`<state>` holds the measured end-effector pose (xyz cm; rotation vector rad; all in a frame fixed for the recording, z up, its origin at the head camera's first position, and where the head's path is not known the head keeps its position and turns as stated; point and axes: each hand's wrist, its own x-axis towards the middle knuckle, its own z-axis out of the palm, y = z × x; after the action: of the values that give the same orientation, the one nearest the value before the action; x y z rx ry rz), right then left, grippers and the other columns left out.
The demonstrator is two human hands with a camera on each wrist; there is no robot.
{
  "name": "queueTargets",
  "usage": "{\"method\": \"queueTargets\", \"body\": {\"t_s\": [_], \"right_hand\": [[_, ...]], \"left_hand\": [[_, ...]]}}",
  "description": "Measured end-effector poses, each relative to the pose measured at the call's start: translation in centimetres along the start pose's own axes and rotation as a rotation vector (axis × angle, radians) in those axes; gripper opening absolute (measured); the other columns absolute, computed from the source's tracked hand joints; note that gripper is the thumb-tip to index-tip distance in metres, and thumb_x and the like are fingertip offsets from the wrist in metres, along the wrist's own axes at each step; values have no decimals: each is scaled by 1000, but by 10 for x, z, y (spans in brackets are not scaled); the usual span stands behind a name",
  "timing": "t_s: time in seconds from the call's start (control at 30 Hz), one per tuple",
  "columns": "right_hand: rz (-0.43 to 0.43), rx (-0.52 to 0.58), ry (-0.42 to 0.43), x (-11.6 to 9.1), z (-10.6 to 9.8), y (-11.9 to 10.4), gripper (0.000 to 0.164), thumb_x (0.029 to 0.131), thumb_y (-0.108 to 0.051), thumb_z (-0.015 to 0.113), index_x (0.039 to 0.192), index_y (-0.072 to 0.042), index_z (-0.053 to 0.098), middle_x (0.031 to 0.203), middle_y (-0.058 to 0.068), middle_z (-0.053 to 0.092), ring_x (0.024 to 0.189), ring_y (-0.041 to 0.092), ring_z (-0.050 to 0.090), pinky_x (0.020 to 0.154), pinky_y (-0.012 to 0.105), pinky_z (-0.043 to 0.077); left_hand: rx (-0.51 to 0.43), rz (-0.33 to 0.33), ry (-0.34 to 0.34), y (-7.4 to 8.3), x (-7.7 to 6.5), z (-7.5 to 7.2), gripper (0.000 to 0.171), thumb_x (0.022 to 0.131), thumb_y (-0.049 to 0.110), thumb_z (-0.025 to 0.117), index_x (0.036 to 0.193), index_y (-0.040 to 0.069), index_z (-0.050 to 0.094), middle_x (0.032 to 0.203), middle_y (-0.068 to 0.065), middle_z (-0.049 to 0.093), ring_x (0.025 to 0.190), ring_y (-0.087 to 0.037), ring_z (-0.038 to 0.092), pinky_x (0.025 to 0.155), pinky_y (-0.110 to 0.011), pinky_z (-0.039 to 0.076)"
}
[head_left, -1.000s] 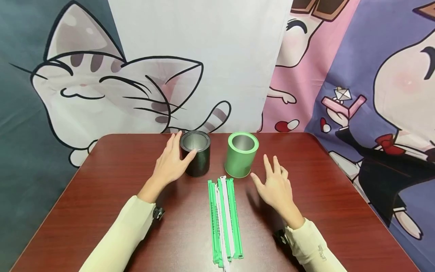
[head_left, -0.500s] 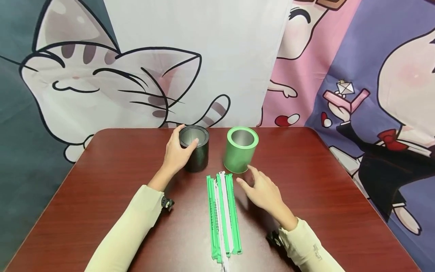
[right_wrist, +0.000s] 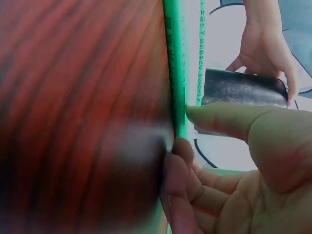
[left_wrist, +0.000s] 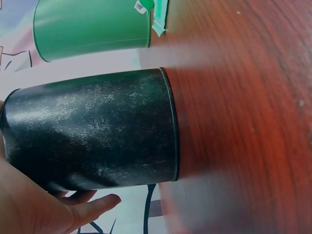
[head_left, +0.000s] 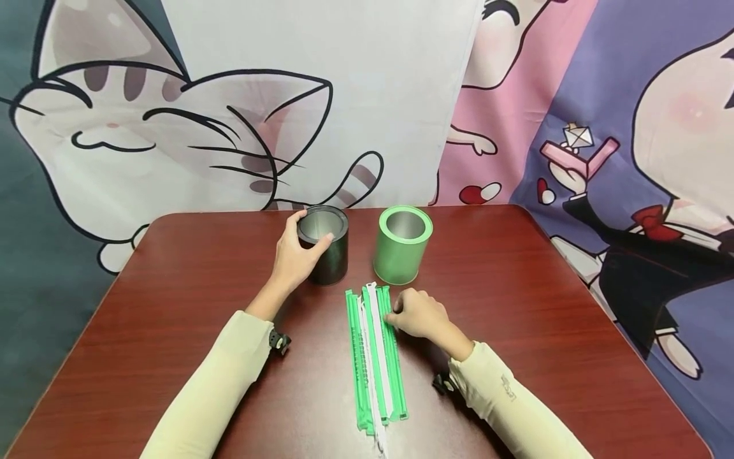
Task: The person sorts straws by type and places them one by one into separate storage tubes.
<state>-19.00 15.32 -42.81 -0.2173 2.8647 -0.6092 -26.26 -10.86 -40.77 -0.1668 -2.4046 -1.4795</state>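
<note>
A black open-topped can (head_left: 333, 261) stands upright at the back of the table. My left hand (head_left: 291, 258) holds it from the left, thumb on the near side and fingers round the far side of the rim. In the left wrist view the black can (left_wrist: 92, 131) fills the middle. Several long wrapped straws (head_left: 361, 357), green and white, lie side by side in front of the cans. With thumb and index finger, my right hand (head_left: 421, 315) pinches the rightmost green wrapped straw (right_wrist: 176, 73) near its far end. Its other fingers are curled.
A green open-topped can (head_left: 397, 260) stands upright to the right of the black one, a small gap between them. The reddish-brown table (head_left: 516, 306) ends just behind the cans. A cartoon-printed cloth (head_left: 401, 95) hangs behind it.
My right hand has moved left and down to the straws, and its thumb and index finger have closed on one. The left hand has settled round the black can, which stands in place.
</note>
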Motion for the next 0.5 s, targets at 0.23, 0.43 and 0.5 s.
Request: {"method": "queueTargets", "body": {"t_s": [0.23, 0.43, 0.5], "right_hand": [[-51, 75, -33, 0, 5, 0, 43, 81, -22, 73, 48, -21, 45, 47, -12, 31, 48, 9, 29, 43, 27, 24], [-139, 191, -6, -3, 3, 8, 30, 80, -10, 68, 53, -14, 55, 48, -10, 40, 47, 8, 34, 48, 25, 31], [-164, 246, 2, -4, -2, 7, 25, 82, -8, 66, 59, -13, 58, 51, -9, 46, 47, 8, 40, 48, 26, 35]], "left_hand": [[-11, -12, -11, -6, -4, -3, 78, 87, 47, 70, 150, 18, 34, 143, -11, 49, 122, -30, 51, 98, -51, 40], [-39, -14, -30, -6, -4, -1, 80, 87, 48, 71, 151, 17, 33, 145, -9, 48, 122, -28, 51, 99, -51, 40], [-47, -9, -28, -6, -3, -1, 80, 87, 48, 71, 151, 17, 33, 146, -9, 47, 123, -28, 50, 100, -51, 40]]}}
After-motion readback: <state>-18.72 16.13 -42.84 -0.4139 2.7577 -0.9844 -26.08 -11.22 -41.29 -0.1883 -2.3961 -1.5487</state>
